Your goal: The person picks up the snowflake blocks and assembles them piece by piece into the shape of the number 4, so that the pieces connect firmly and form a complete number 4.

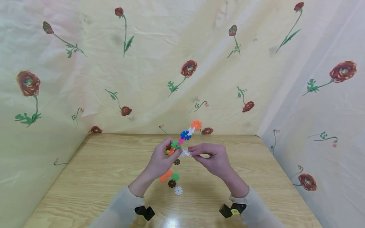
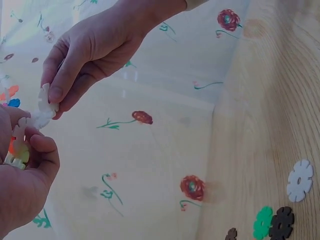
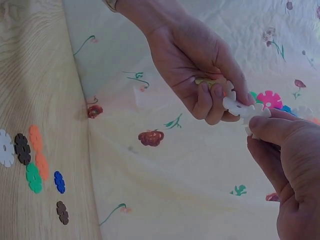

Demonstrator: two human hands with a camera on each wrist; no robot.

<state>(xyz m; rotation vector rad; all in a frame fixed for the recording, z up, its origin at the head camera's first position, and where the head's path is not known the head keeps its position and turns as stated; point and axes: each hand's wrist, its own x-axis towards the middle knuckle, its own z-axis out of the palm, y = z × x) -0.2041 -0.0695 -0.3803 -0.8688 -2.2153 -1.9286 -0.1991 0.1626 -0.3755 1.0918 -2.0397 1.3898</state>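
Note:
My left hand [image 1: 161,160] grips a joined chain of notched plastic discs above the table. From this hand the chain slants up and away, through a green disc [image 1: 176,144], a pink disc [image 3: 270,99], a blue disc [image 1: 186,135] and a white one to an orange disc [image 1: 196,124] at its far end. Orange and yellow pieces sit partly hidden among the left fingers. My right hand [image 1: 215,158] pinches a white disc [image 3: 254,117] between thumb and fingers. It meets another white disc [image 3: 237,107] at the left fingertips; how firmly they join, I cannot tell.
On the wooden table [image 1: 114,158] below the hands lie several loose discs: orange [image 1: 163,179], green [image 1: 175,176], black [image 1: 172,183], white [image 1: 178,190], brown [image 1: 176,161] and blue [image 3: 59,182]. Flower-printed cloth [image 1: 154,63] hangs behind the table and along both sides.

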